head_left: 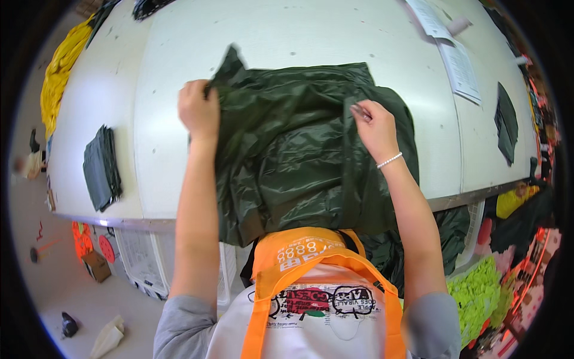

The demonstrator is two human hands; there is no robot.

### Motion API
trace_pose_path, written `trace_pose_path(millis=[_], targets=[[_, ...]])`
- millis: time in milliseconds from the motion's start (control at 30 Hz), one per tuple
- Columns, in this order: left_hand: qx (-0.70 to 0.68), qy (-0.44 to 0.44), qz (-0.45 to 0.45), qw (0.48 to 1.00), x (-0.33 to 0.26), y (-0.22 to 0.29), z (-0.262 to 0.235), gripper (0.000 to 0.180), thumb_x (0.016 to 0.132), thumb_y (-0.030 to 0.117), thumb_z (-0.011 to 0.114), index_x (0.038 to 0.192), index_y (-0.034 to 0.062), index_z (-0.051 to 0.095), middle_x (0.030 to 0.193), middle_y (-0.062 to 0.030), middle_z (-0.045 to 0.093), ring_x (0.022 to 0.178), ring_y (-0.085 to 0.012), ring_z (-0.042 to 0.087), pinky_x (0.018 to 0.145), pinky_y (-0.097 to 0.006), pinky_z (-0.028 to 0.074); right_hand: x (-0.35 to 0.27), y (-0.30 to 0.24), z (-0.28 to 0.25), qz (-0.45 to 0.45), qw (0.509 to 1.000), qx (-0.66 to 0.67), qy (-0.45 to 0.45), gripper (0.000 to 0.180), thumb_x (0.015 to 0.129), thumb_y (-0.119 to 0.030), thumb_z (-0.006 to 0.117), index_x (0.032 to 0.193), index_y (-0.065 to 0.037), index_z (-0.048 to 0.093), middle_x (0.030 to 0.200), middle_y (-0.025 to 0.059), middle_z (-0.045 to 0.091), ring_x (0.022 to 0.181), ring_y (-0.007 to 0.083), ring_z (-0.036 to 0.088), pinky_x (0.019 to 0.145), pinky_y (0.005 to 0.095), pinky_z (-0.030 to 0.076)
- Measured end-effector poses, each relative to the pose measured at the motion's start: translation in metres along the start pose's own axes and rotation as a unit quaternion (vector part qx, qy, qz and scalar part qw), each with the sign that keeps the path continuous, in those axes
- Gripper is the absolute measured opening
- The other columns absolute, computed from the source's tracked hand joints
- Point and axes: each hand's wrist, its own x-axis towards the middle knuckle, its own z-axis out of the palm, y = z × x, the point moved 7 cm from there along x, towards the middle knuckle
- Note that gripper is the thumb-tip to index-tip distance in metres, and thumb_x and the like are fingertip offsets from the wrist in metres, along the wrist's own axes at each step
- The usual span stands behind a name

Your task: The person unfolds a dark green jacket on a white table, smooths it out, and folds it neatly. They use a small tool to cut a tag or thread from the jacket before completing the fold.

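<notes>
A large sheet of shiny, dark green thin fabric (299, 161) lies creased over the front of the white table and hangs over its near edge toward my apron. My left hand (199, 110) is closed on the fabric's left side, where a pointed corner sticks up beyond the fingers. Toward the right side, my right hand (378, 124) is closed in a pinch at a long strip of the same fabric. A bracelet of white beads (389, 160) circles my right wrist. Part of each hand's fingertips is hidden.
On the white table (161, 167), stacked dark green pieces (101, 169) lie at left and another dark piece (506, 124) at right. Printed sheets (459, 69) and a thread cone (458, 26) are at far right. Yellow fabric (63, 72) hangs at far left; lime-green fabric (477, 296) is heaped below right.
</notes>
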Motion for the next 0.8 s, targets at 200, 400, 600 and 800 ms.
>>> trace_pose_path(millis=[200,400,600,800], targets=[[0.065,-0.051,0.042,0.996,0.01,0.056,0.07,0.063,0.074,0.015,0.068,0.13,0.0003,0.043,0.128,-0.0211,0.05,0.121,-0.0357,0.045,0.101,-0.047,0.035,0.038,0.177,-0.054,0.169,0.979,-0.07,0.094,0.026,0.086,-0.029,0.061,0.087,-0.004,0.068,0.079,0.0123,0.065,0.072,0.0309,0.062,0.067,0.0375,0.048],[-0.058,-0.311,0.123,0.941,-0.005,0.201,0.237,0.076,0.073,0.04,0.073,0.133,0.0024,0.043,0.127,-0.0199,0.053,0.119,-0.0355,0.048,0.101,-0.043,0.039,0.098,0.219,-0.026,0.278,0.948,-0.01,-0.152,0.051,0.077,-0.048,0.069,0.084,0.002,0.069,0.073,0.0113,0.066,0.065,0.0194,0.061,0.064,0.033,0.047],[-0.098,-0.572,0.015,0.814,-0.014,0.245,0.331,0.06,0.068,0.031,0.08,0.114,-0.0002,0.058,0.1,-0.0136,0.066,0.094,-0.0263,0.062,0.086,-0.039,0.047,0.103,0.247,0.012,0.252,0.906,0.277,-0.198,0.03,0.078,-0.016,0.073,0.101,0.003,0.067,0.082,0.0035,0.066,0.073,0.0099,0.059,0.066,0.0236,0.047],[-0.412,-0.561,-0.246,0.674,-0.012,0.231,0.311,0.028,0.075,0.007,0.074,0.1,-0.0019,0.065,0.088,-0.0079,0.069,0.08,-0.0141,0.064,0.075,-0.028,0.051,0.105,0.235,0.008,0.298,0.832,0.455,-0.113,0.027,0.079,-0.006,0.071,0.104,0.003,0.065,0.085,0.0045,0.066,0.075,0.0098,0.061,0.071,0.0235,0.049]])
